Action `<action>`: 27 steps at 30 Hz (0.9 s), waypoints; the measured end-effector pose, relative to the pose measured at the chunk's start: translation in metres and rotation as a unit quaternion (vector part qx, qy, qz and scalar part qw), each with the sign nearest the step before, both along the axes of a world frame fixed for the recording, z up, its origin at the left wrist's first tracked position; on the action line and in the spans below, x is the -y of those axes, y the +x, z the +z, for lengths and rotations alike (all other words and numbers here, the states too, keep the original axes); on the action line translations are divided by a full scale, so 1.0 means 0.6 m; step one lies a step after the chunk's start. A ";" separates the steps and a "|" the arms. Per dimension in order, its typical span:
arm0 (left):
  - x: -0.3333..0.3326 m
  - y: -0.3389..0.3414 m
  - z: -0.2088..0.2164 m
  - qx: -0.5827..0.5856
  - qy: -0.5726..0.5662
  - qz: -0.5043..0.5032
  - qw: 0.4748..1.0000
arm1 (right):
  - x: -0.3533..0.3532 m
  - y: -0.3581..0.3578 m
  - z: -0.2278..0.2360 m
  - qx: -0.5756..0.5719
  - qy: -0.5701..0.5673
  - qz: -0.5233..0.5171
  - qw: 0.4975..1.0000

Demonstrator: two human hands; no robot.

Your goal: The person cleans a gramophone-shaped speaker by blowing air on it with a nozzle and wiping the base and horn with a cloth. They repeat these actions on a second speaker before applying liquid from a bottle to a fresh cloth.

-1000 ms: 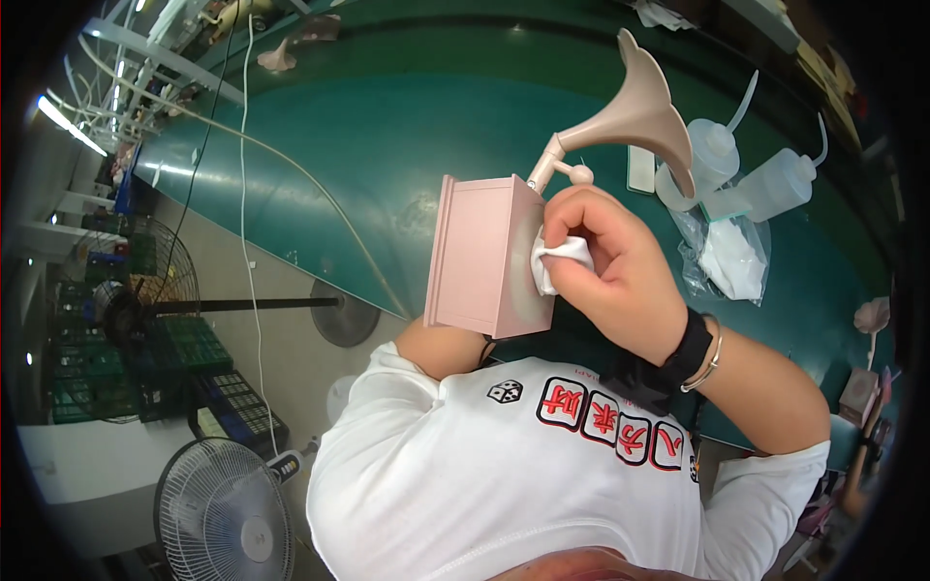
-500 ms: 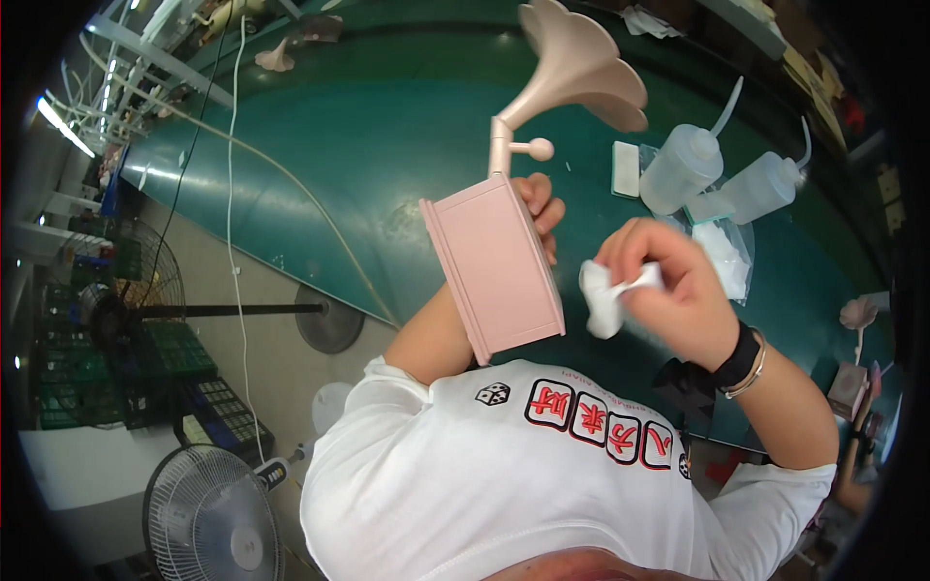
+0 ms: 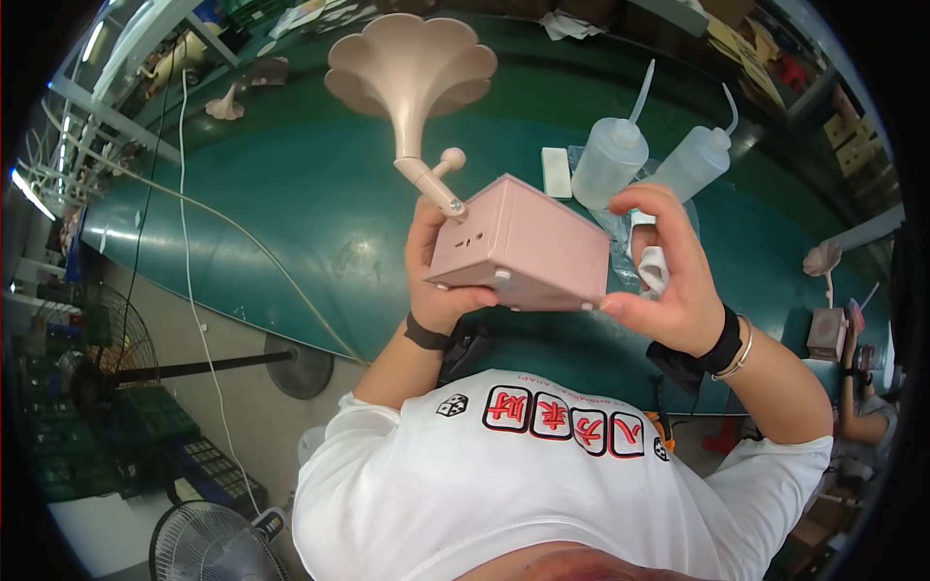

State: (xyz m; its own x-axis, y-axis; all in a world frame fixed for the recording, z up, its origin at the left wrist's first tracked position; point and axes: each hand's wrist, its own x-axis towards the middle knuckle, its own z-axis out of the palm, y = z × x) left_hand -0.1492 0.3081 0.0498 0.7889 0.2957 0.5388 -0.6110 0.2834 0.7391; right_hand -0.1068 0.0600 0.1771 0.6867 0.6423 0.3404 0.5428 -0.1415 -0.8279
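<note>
A pink toy-like gramophone has a box body and a flared, petal-edged horn pointing up and away. My left hand grips the box at its left end, thumb along the lower edge and fingers behind. That end shows small slots and holes, and the underside has little white feet. My right hand is curled at the box's right end, with its thumb at the lower right corner. A crumpled white cloth is tucked in its fingers. The gramophone is tilted and held above the green table.
Two squeeze bottles with bent spouts stand beyond my right hand, beside a white block and clear plastic. A loose horn sits far left. Another gramophone is at right near another person's arm. A fan stands lower left.
The gramophone has moved left and turned, so its slotted end and underside now show. My right hand has come to the box's right end, still holding the cloth.
</note>
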 end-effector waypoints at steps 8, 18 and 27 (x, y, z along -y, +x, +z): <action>0.034 -0.031 0.082 -0.106 -0.069 0.005 0.992 | -0.004 0.005 0.004 0.569 -0.119 0.013 0.814; 0.073 -0.049 0.113 -0.115 -0.082 -0.036 0.989 | -0.024 0.032 0.010 0.728 -0.084 -0.013 0.680; 0.045 -0.037 0.075 0.118 0.129 -0.100 0.979 | 0.121 0.040 0.138 0.541 0.073 -0.148 0.824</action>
